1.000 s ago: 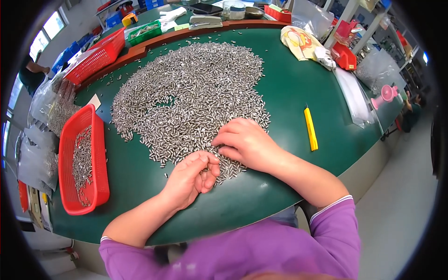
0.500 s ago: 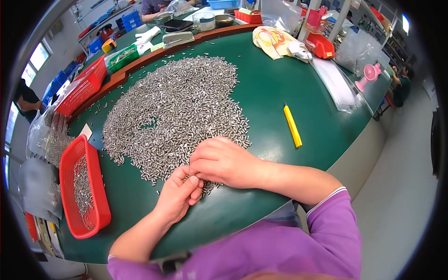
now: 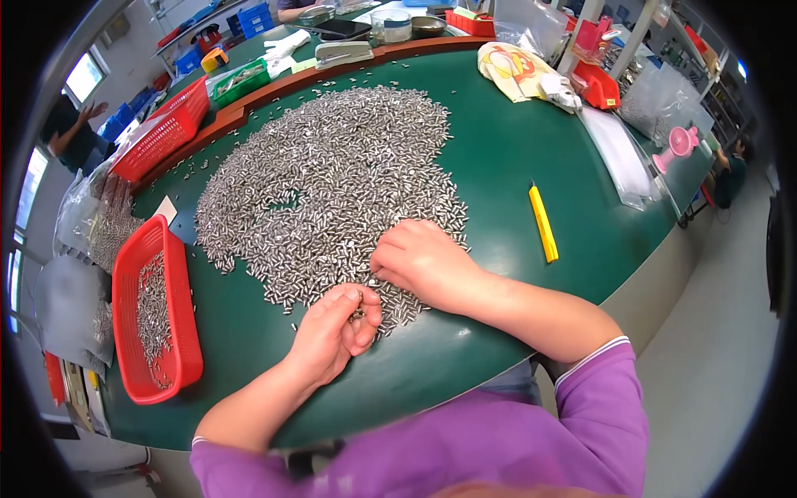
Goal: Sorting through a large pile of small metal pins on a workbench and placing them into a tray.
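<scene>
A broad heap of small silvery metal pins (image 3: 332,166) is spread over the green tabletop. At its near edge my left hand (image 3: 334,329) is curled, with a few of the pins showing between thumb and fingers. Just to the right, my right hand (image 3: 427,264) rests palm down on the heap. Its fingers are drawn together among the pins, and whatever the fingertips hold is hidden. A small gap separates the two hands. Left of the heap, a red plastic basket (image 3: 193,349) holds more of these pins.
A yellow cutter knife (image 3: 543,224) lies on the green table (image 3: 490,166) at right. Clear bags (image 3: 614,158), a patterned cloth (image 3: 519,70) and a pink fan (image 3: 679,145) are farther off. A brown wooden rim (image 3: 307,79) bounds the far side. Another person (image 3: 70,133) stands at far left.
My right hand has parted from my left and moved up and right onto the heap. The whole view has shifted slightly. At far left the other person's hand has come up.
</scene>
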A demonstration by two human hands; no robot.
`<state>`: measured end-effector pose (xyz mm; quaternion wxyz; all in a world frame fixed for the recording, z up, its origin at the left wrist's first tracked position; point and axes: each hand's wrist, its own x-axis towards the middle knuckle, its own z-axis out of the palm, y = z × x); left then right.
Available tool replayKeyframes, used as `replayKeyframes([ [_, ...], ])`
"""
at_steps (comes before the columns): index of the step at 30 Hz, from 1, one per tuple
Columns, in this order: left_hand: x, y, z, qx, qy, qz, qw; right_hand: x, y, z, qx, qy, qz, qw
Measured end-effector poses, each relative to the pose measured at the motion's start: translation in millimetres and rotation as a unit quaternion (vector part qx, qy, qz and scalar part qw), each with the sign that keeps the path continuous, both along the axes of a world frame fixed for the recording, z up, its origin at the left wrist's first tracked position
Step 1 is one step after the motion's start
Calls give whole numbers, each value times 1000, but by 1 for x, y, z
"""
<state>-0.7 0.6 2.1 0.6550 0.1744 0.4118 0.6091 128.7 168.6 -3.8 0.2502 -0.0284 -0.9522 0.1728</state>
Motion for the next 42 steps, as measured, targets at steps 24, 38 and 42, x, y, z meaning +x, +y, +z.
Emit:
replayKeyframes([
  [24, -1, 1, -1, 58, -28, -9, 998, 3, 4, 7, -39, -34, 7, 999],
  [38, 1, 0, 0, 29, -49, -27, 998, 1, -12, 23, -132, 91, 72, 984],
  [42, 2, 1, -1, 18, -47, -25, 998, 2, -16, 23, -152, 102, 92, 979],
])
